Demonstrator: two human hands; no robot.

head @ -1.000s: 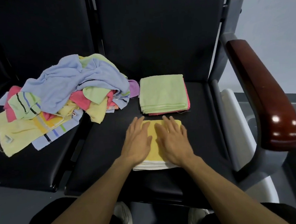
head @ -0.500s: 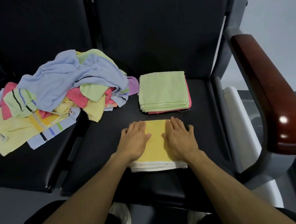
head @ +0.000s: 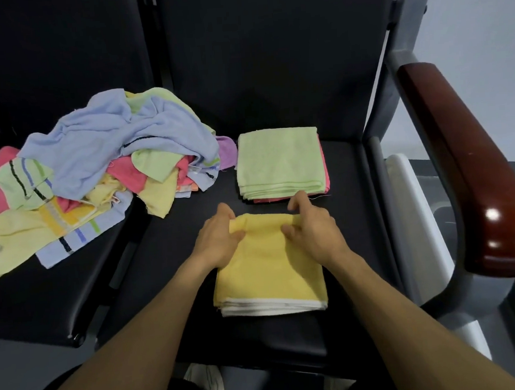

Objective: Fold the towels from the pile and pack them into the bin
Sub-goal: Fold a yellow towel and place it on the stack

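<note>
Both hands pinch the far edge of the folded yellow towel [head: 267, 267], which lies on the black chair seat [head: 350, 194] directly under the wrists: the left hand [head: 218, 238] holds the far-left corner between thumb and curled fingers, and the right hand [head: 312, 227] does the same at the far-right corner, the cloth bunched up slightly between them. Just beyond the fingertips sits the folded stack, a green towel [head: 279, 159] on top of a pink one whose edge shows along the side. Well off to the left of the left hand, the loose towel pile [head: 96, 169] spills across the neighbouring seat. The yellow towel looks light, soft and limp, so its layers will likely slide or fan open if lifted by one edge alone; gripping through all the layers at both corners, or sliding the fingers underneath, should keep the fold intact. A white object [head: 409, 202] beside the chair, to the right of the right hand, may be the bin, though I cannot tell.
</note>
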